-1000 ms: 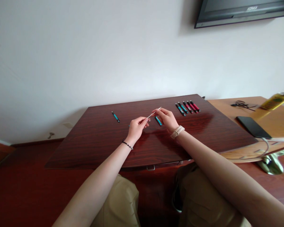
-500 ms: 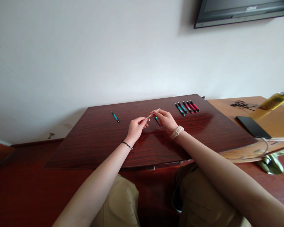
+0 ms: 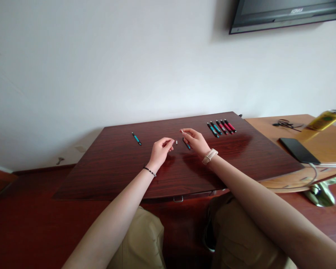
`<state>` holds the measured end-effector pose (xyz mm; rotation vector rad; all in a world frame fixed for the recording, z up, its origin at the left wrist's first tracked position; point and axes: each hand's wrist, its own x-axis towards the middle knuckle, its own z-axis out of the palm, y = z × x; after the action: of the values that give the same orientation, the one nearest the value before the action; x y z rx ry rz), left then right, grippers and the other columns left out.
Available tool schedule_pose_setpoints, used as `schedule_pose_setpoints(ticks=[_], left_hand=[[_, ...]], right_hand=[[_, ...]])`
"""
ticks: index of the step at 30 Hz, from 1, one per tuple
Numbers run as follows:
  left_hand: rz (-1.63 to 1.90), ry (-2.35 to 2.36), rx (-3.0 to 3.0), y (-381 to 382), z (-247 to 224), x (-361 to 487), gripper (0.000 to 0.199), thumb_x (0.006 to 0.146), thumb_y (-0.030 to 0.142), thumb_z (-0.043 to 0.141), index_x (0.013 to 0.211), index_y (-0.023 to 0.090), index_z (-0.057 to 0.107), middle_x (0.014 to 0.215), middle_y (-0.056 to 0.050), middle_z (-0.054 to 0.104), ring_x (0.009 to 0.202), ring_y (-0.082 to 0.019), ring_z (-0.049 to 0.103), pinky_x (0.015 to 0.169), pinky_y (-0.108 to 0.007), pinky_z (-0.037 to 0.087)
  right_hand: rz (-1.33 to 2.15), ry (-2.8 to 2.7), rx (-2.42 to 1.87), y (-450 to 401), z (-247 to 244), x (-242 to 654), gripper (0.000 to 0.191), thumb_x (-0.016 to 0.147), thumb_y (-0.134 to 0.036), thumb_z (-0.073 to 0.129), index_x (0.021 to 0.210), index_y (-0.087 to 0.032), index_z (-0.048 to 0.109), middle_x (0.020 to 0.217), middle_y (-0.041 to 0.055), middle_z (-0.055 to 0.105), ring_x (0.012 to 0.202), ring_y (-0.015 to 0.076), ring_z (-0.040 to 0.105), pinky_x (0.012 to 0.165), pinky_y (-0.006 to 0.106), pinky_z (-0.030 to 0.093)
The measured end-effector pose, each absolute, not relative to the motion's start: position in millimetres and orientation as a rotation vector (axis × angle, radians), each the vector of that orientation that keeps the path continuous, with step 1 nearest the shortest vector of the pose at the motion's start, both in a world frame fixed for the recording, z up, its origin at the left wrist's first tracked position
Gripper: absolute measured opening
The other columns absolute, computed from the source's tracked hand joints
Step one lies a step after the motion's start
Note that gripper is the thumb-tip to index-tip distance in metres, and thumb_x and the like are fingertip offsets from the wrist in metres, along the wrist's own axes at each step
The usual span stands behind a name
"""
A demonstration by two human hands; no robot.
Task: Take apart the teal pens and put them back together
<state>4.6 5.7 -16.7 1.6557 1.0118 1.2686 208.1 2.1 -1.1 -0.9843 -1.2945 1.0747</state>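
Note:
My left hand [image 3: 161, 150] is closed in a pinch above the dark wooden table [image 3: 109, 168]; what its fingertips hold, if anything, I cannot make out. Just past them is a small white piece [image 3: 176, 142]. My right hand [image 3: 196, 142] pinches a small whitish piece [image 3: 182, 131] between thumb and forefinger; most of it is hidden. Under the right fingers lies a teal and black pen part [image 3: 186, 144], partly covered by the hand. The two hands are apart. Farther left on the table lies a teal and black pen [image 3: 136, 138].
Several teal and red pens [image 3: 221, 127] lie in a row at the back right. A lower wooden surface [image 3: 280, 129] adjoins on the right, with a black phone [image 3: 299, 150], a coiled black cable [image 3: 287, 124] and a yellow can [image 3: 325, 120]. A television [image 3: 288, 15] hangs above.
The thin white stick that spanned both hands no longer shows between them; only a short whitish end is visible at my right fingertips. More of the pen part under my right hand shows.

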Motion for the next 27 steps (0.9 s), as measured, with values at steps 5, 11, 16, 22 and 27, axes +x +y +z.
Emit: schedule_pose_setpoints(ticks=[5,11,16,22,27], left_hand=[[1.29,0.973,1.594,9.1,-20.0,5.7,0.028,0.092,0.044,0.076,0.1,0.017,0.072,0.079,-0.005,0.076,0.073,-0.017,0.071,0.072,-0.03,0.054],[1.302,0.958,1.525,10.6,-21.3,3.2,0.03,0.09,0.043,0.079,0.1,0.017,0.068,0.084,-0.008,0.079,0.078,-0.02,0.075,0.075,-0.032,0.056],[1.299,0.952,1.493,11.4,-23.3,3.2,0.033,0.089,0.046,0.08,0.096,0.018,0.065,0.087,-0.008,0.081,0.077,-0.019,0.075,0.075,-0.032,0.055],[1.285,0.937,1.533,10.4,-22.0,4.1,0.031,0.091,0.048,0.078,0.097,0.019,0.069,0.089,-0.007,0.08,0.08,-0.018,0.072,0.074,-0.03,0.053],[1.264,0.922,1.54,8.1,-20.3,5.9,0.034,0.09,0.051,0.08,0.098,0.019,0.072,0.09,-0.007,0.079,0.08,-0.018,0.07,0.074,-0.03,0.052]], right_hand=[[1.078,-1.418,-0.989,-0.4,-1.5,204.3,0.053,0.086,-0.059,0.074,0.115,-0.014,0.071,0.066,-0.0035,0.058,0.058,0.0112,0.046,0.054,0.026,0.034],[0.986,-1.543,-0.989,0.3,-2.7,206.2,0.045,0.089,-0.052,0.073,0.114,-0.014,0.077,0.069,-0.0002,0.063,0.066,0.015,0.055,0.063,0.028,0.042],[0.991,-1.571,-0.973,0.1,-2.1,206.1,0.045,0.089,-0.052,0.073,0.114,-0.015,0.08,0.078,0.0024,0.07,0.069,0.0149,0.055,0.067,0.029,0.044],[1.013,-1.605,-0.937,-2.4,1.0,205.3,0.044,0.09,-0.052,0.073,0.112,-0.015,0.081,0.082,0.0038,0.072,0.069,0.0148,0.054,0.067,0.029,0.043],[1.057,-1.585,-0.939,-3.0,2.1,205.5,0.047,0.088,-0.053,0.075,0.113,-0.014,0.081,0.083,0.0039,0.072,0.068,0.0136,0.051,0.063,0.028,0.04]])
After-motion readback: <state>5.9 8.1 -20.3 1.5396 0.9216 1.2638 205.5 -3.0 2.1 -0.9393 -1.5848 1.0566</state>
